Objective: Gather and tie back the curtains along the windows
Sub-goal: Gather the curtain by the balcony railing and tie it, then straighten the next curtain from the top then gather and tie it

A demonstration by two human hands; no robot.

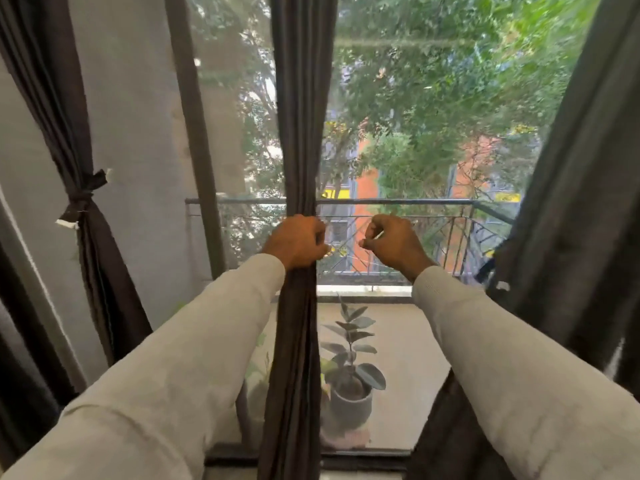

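**Middle curtain bunched, tie about to go on**

Fingers of the left hand (298, 241) were curled tight round the middle curtain (300, 133), squeezing its folds into one narrow rope at the height of the balcony rail (398, 201). The right hand (391, 241) sat just beside it at three o'clock, apart from the cloth, its fingers curled inward with thumb and forefinger pressed together on something thin and pale. That looked like the end of a tie strip, though it was too small and blurred to say for sure.

The curtain hung straight down the centre of the window, from twelve o'clock to six, passing under the left fist and on toward the sill. At nine o'clock the left curtain (83, 216) was already gathered and knotted with a dark tie (81, 199). At three o'clock the right curtain (568, 188) hung loose, with no tie visible on it.

By this reckoning the step in hand was the tying of the middle curtain: gathering done, binding not yet begun. The next move would call for the right hand to carry its strip round the bundle just below or above the left fist, while the left kept its squeeze so the folds did not spill. Then both hands would be needed for the knot, so the grip would have to be traded for the tie's own tension.

A potted plant (349, 368) stood outside at five o'clock.
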